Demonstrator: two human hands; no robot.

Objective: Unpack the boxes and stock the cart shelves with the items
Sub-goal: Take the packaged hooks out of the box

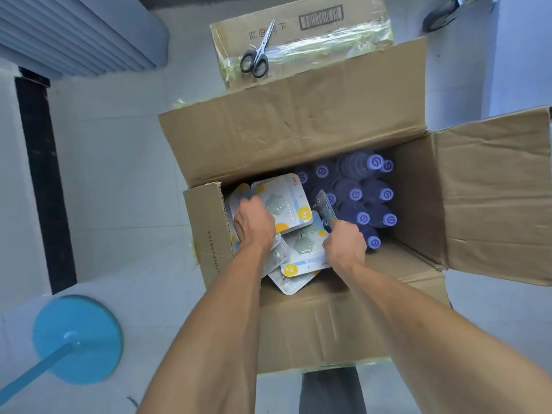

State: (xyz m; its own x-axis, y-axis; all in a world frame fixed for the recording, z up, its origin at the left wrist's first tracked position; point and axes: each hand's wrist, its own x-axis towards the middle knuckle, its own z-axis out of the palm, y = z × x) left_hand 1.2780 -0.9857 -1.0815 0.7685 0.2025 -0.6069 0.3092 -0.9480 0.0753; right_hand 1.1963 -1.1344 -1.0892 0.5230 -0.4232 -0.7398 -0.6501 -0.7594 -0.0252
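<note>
Open box (313, 309) holds blister packs (286, 204) and bottles (358, 201).

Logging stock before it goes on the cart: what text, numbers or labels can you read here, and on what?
"此面" then a hidden character, then "下": closed box under the scissors.
Barcode on the closed box: digits unreadable.
"3KG" in a yellow circle: blister pack in the open box.
"3" on that pack; its red logo is blurred.
Sideways number on the left flap: blurred.
Ring logo, no words: bottle caps.

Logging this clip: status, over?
Left hand gripping blister packs in open box. Right hand holds one pack upright. Bottles untouched. Nothing blocking.
</note>
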